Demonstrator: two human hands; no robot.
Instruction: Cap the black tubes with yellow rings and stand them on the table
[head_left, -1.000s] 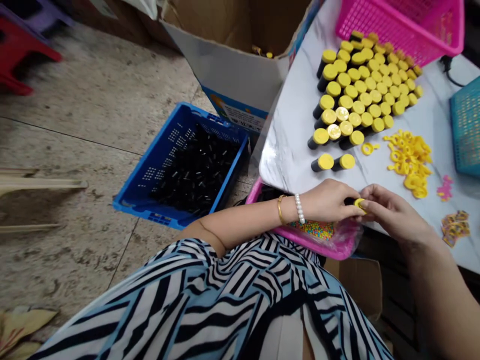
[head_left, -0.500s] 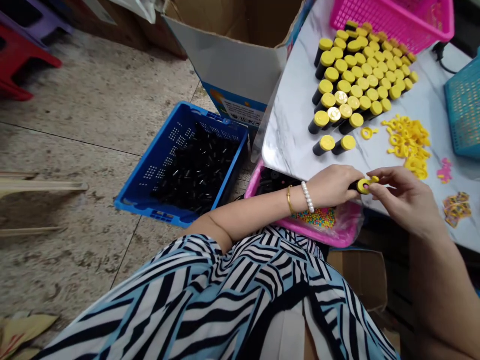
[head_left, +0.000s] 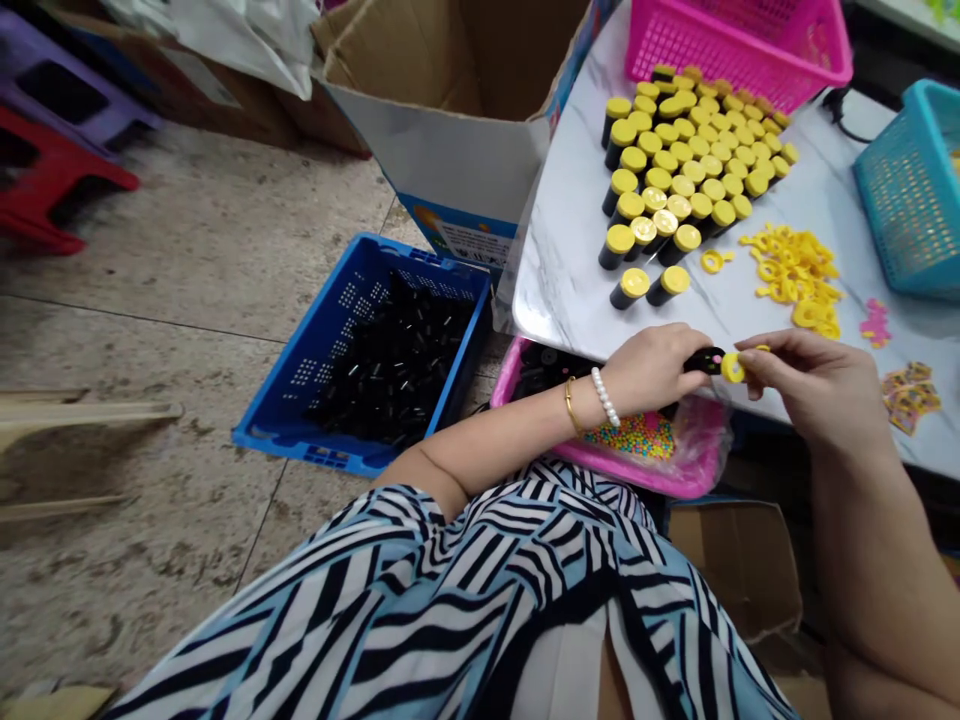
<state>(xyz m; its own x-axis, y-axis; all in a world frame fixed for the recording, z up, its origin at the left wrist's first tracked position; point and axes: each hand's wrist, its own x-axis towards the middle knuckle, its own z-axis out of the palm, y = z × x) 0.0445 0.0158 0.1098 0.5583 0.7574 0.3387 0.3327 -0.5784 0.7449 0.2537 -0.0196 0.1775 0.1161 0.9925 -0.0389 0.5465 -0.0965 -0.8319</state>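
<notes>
My left hand [head_left: 664,365] is closed around a short black tube [head_left: 703,360], which points right and has pink showing near its end. My right hand [head_left: 806,385] pinches a yellow ring piece [head_left: 733,367] with a small tab, right at the end of that tube. Whether the ring piece sits over the tube's end or only touches it, I cannot tell. Both hands are over the table's front edge. Beyond them, several black tubes with yellow caps [head_left: 681,187] stand upright in a group. A heap of loose yellow ring pieces [head_left: 799,275] lies farther right.
Under my left forearm a pink tub [head_left: 701,480] holds black tubes and colourful beads. A blue crate [head_left: 277,400] of black pieces stands on the floor beside a large open carton [head_left: 450,150]. Pink [head_left: 750,55] and teal baskets [head_left: 896,215] are on the marble-patterned table [head_left: 555,270].
The view has shifted slightly. More of the black tube now shows beyond my left fingers, and the yellow ring piece has turned in my right fingers at its end.
</notes>
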